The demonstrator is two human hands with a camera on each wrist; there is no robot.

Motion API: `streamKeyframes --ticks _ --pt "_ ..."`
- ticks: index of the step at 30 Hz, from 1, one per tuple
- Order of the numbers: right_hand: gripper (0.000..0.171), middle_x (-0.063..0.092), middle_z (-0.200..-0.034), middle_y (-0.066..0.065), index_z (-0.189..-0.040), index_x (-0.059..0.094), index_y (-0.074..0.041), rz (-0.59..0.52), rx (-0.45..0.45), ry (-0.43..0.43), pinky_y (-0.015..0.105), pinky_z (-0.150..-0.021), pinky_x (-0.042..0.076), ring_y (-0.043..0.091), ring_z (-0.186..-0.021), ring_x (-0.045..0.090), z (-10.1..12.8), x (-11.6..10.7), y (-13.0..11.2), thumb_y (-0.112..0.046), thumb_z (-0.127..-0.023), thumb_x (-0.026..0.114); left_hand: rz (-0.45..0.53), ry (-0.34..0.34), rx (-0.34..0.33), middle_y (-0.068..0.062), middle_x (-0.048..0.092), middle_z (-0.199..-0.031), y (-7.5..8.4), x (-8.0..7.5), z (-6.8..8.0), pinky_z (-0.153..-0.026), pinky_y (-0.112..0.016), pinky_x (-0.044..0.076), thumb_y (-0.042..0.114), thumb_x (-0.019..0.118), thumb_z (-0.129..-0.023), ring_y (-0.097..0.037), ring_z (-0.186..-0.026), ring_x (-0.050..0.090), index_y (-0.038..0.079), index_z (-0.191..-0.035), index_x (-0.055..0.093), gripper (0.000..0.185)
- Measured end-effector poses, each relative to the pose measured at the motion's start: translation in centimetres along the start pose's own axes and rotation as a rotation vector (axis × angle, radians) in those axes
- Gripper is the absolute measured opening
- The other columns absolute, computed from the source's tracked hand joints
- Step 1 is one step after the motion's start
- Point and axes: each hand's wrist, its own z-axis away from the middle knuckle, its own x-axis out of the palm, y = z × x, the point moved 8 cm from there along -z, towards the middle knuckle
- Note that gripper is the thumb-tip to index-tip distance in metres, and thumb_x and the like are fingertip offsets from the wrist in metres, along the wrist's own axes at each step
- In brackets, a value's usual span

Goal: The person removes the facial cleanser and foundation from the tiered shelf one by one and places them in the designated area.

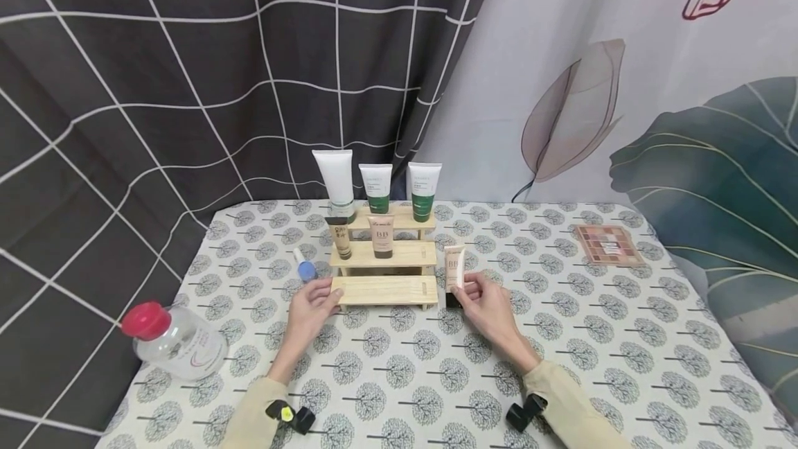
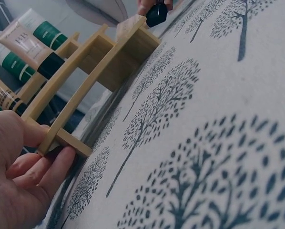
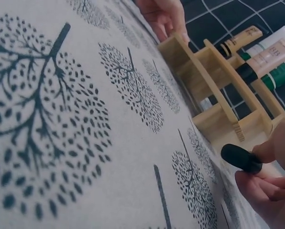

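A three-step wooden display stand (image 1: 383, 289) stands on the cloth. My left hand (image 1: 309, 307) grips the left end of its lowest step, thumb on top and fingers beneath in the left wrist view. In my right hand (image 1: 489, 307) is a pink BB cream tube (image 1: 454, 265), upright beside the stand's right side; its black cap (image 3: 239, 157) points down between thumb and fingers. On the middle step stand another BB cream tube (image 1: 382, 235) and a small beige tube with a dark top (image 1: 339, 238). The top step bears a white tube (image 1: 337, 179) and two green-and-white tubes (image 1: 377, 186).
Left of the stand lies a small blue-and-white bottle (image 1: 305, 266). A clear bottle with a red cap (image 1: 181, 341) is at the table's left edge. An eyeshadow palette (image 1: 609, 246) lies at the far right. Curtains (image 1: 187, 89) hang behind the tree-patterned tablecloth (image 1: 399, 400).
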Motion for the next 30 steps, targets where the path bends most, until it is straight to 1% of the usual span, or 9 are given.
streamKeyframes --ticks 7,10,13,16,19,23,25,27,30 --pt "0.031 0.073 -0.079 0.009 -0.107 0.072 0.005 0.118 0.002 -0.004 0.022 -0.057 0.057 0.011 -0.062 0.063 -0.4 0.1 0.2 -0.018 -0.087 0.078 0.003 -0.001 0.004 -0.025 0.068 -0.119 -0.1 0.0 0.0 -0.08 -0.021 0.065 0.013 0.073 -0.093 -0.022 -0.097 0.073 -0.003 -0.131 0.058 0.044" --pt "0.031 0.074 -0.077 0.009 -0.106 0.072 0.005 0.163 -0.019 -0.002 0.024 -0.056 0.056 0.012 -0.06 0.063 -0.5 0.1 0.1 -0.018 -0.087 0.078 0.004 -0.001 0.007 -0.025 0.068 -0.119 -0.2 0.0 -0.1 -0.08 -0.021 0.065 0.013 0.073 -0.093 -0.022 -0.097 0.073 -0.003 -0.131 0.058 0.044" --pt "0.033 0.075 -0.08 0.012 -0.108 0.071 0.007 0.194 -0.029 0.004 0.027 -0.058 0.059 0.014 -0.062 0.066 -0.6 0.0 0.2 -0.017 -0.087 0.077 0.006 -0.002 0.009 -0.025 0.068 -0.119 -0.1 0.0 -0.1 -0.08 -0.02 0.065 0.013 0.073 -0.093 -0.022 -0.097 0.073 -0.003 -0.131 0.058 0.044" --pt "0.035 0.075 -0.083 0.013 -0.111 0.069 0.009 0.184 -0.026 -0.004 0.028 -0.061 0.062 0.016 -0.067 0.068 -0.5 -0.1 0.3 -0.016 -0.088 0.077 0.01 -0.006 0.007 -0.025 0.068 -0.119 -0.1 0.1 -0.1 -0.08 -0.021 0.065 0.013 0.073 -0.093 -0.021 -0.096 0.073 -0.003 -0.132 0.058 0.045" --pt "0.035 0.074 -0.084 0.013 -0.112 0.068 0.009 0.158 -0.034 0.002 0.024 -0.061 0.062 0.016 -0.069 0.068 -0.5 -0.4 0.1 -0.014 -0.088 0.077 0.012 -0.008 0.006 -0.025 0.068 -0.119 0.0 0.1 0.0 -0.08 -0.021 0.065 0.012 0.073 -0.093 -0.02 -0.095 0.073 -0.003 -0.132 0.058 0.044" --pt "0.031 0.073 -0.086 0.012 -0.11 0.068 0.008 0.145 -0.109 0.063 0.022 -0.062 0.061 0.017 -0.071 0.067 -0.7 -1.2 -1.1 -0.011 -0.087 0.077 0.013 -0.004 -0.002 -0.025 0.068 -0.119 -0.1 0.1 -0.1 -0.08 -0.021 0.065 0.013 0.073 -0.093 -0.019 -0.094 0.072 -0.003 -0.132 0.058 0.044" --pt "0.03 0.073 -0.088 0.013 -0.11 0.068 0.007 0.142 -0.155 0.096 0.026 -0.066 0.063 0.02 -0.074 0.068 -0.8 -1.6 -2.0 -0.009 -0.087 0.077 0.011 -0.002 -0.001 -0.025 0.068 -0.119 -0.1 0.1 -0.1 -0.08 -0.021 0.065 0.013 0.073 -0.093 -0.02 -0.095 0.072 -0.003 -0.132 0.058 0.044" --pt "0.03 0.073 -0.092 0.016 -0.112 0.068 0.006 0.132 -0.194 0.114 0.034 -0.072 0.065 0.025 -0.079 0.07 -0.9 -1.8 -2.9 -0.009 -0.087 0.076 0.011 -0.001 -0.002 -0.025 0.068 -0.119 -0.1 0.0 0.0 -0.08 -0.021 0.065 0.013 0.073 -0.093 -0.02 -0.095 0.072 -0.003 -0.132 0.058 0.044" --pt "0.035 0.073 -0.103 0.02 -0.117 0.065 0.005 0.101 -0.239 0.122 0.046 -0.084 0.064 0.033 -0.091 0.07 -1.1 -2.1 -4.3 -0.01 -0.088 0.076 0.01 0.001 0.003 -0.025 0.068 -0.118 -0.1 0.0 0.0 -0.08 -0.021 0.065 0.013 0.073 -0.093 -0.021 -0.095 0.072 -0.003 -0.132 0.058 0.044"
